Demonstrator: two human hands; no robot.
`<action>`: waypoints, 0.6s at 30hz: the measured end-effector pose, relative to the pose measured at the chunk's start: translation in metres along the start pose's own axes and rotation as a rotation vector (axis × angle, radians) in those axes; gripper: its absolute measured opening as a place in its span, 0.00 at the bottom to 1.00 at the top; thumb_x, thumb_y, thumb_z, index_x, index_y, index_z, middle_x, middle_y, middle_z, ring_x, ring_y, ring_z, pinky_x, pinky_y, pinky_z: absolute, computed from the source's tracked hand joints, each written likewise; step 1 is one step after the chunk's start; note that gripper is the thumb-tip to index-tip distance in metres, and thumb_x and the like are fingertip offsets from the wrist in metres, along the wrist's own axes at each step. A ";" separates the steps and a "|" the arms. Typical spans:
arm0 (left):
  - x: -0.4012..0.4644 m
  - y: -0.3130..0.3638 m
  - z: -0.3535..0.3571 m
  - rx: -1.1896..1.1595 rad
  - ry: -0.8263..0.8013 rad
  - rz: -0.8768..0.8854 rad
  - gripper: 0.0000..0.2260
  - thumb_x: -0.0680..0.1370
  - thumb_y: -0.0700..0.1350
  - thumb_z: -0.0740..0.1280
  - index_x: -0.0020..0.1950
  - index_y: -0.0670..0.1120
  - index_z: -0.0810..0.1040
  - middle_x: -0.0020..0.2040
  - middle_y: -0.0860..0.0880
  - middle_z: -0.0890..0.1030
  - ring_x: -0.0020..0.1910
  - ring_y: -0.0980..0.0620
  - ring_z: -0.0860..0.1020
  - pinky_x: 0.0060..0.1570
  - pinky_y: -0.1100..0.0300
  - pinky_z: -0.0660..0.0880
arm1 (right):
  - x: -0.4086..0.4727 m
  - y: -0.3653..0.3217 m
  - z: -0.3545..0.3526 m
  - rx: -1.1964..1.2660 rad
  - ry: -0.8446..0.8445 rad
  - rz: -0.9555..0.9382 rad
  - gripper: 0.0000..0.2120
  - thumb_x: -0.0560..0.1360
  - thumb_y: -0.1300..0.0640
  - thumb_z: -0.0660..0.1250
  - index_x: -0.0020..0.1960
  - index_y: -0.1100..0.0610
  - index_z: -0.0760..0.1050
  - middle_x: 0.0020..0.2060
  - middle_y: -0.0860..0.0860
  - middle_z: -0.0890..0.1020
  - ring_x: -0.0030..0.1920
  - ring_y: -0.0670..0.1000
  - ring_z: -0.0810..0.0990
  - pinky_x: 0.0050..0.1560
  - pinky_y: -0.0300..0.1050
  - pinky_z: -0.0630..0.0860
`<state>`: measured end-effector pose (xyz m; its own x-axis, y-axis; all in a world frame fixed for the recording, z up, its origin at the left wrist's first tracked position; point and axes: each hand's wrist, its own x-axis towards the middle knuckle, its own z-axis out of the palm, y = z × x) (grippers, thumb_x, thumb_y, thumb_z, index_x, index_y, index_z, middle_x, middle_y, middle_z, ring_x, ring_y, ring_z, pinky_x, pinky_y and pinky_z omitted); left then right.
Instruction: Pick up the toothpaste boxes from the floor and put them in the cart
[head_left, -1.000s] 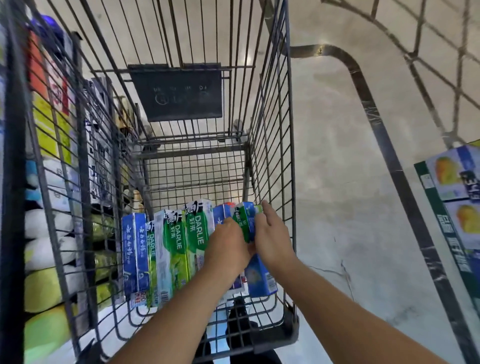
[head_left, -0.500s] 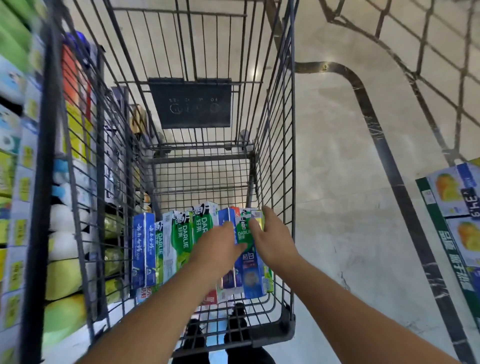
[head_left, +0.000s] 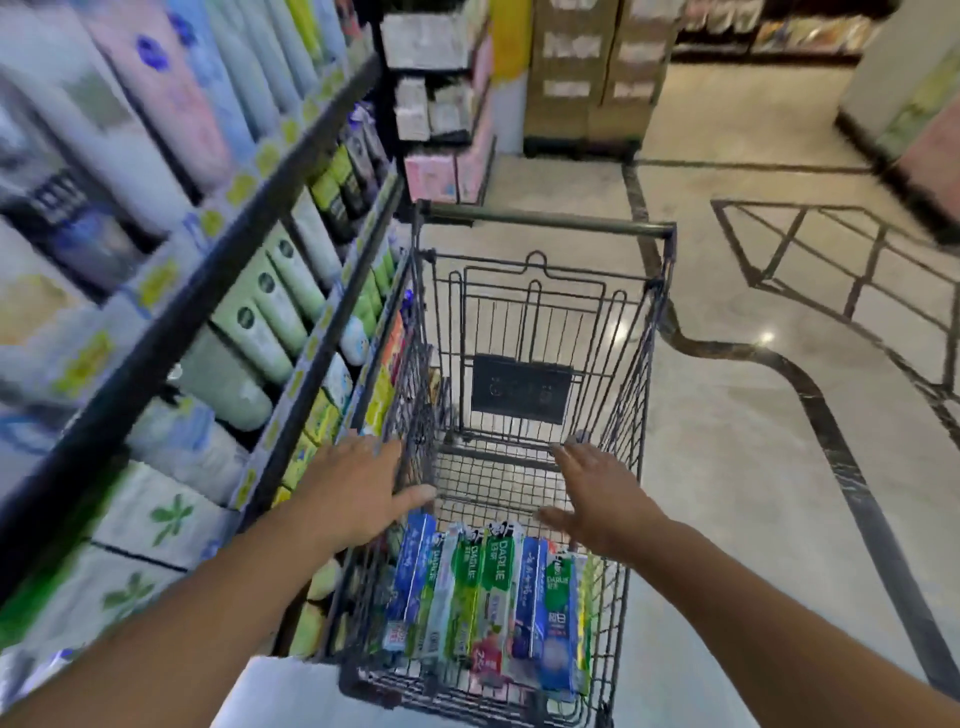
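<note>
Head view. The cart (head_left: 540, 364) stands in a shop aisle, just beside the shelving (head_left: 208, 291) that runs along its left side. The toothpaste boxes (head_left: 488, 603) lie in a tight side-by-side row at the near end of the basket, resting on the wire floor. Both hands hover above the basket and hold nothing. The left hand (head_left: 358, 488) is spread flat over the cart's left rim, thumb pointing inward; whether it touches the wire cannot be told. The right hand (head_left: 597, 493) is also spread, fingers straight, above the open middle of the basket, apart from the boxes.

No box shows on the floor (head_left: 753, 415) to the right of the cart, so the loading looks finished or nearly so; the floor nearest the person is out of frame.

Risks, as judged:
- The boxes are loose. A shove on the cart could slide the row toward the empty far end and scatter it.
- The cart sits close to the shelving, so a nudge from the left hand could knock it against the shelf edge and dislodge stock.
- The frame is blurred at the left, so a stray box there could be missed.
</note>
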<state>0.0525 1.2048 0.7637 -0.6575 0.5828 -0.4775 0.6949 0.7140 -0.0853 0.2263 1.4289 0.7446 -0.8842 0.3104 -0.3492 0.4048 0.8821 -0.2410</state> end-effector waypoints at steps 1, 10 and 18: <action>-0.009 -0.005 -0.002 -0.012 0.016 -0.022 0.51 0.66 0.78 0.36 0.82 0.50 0.49 0.80 0.43 0.56 0.79 0.41 0.55 0.76 0.43 0.55 | -0.003 -0.007 -0.009 -0.044 0.000 -0.027 0.42 0.77 0.35 0.60 0.81 0.54 0.44 0.80 0.55 0.49 0.80 0.56 0.47 0.78 0.54 0.46; -0.105 -0.026 0.025 -0.131 -0.076 0.037 0.60 0.57 0.81 0.33 0.82 0.48 0.47 0.81 0.42 0.54 0.79 0.42 0.53 0.76 0.43 0.56 | -0.041 -0.064 -0.016 -0.137 0.017 -0.123 0.44 0.76 0.30 0.54 0.81 0.53 0.42 0.80 0.54 0.46 0.80 0.55 0.44 0.77 0.54 0.43; -0.243 -0.086 0.084 -0.273 -0.032 -0.069 0.49 0.70 0.79 0.44 0.82 0.48 0.51 0.80 0.42 0.58 0.78 0.42 0.57 0.74 0.43 0.58 | -0.106 -0.181 0.024 -0.214 -0.050 -0.302 0.44 0.76 0.30 0.52 0.81 0.54 0.41 0.80 0.54 0.45 0.80 0.55 0.44 0.77 0.54 0.42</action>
<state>0.1772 0.9694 0.8136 -0.6883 0.5194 -0.5064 0.5413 0.8325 0.1181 0.2518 1.2277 0.8037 -0.9417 0.0121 -0.3361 0.0653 0.9869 -0.1472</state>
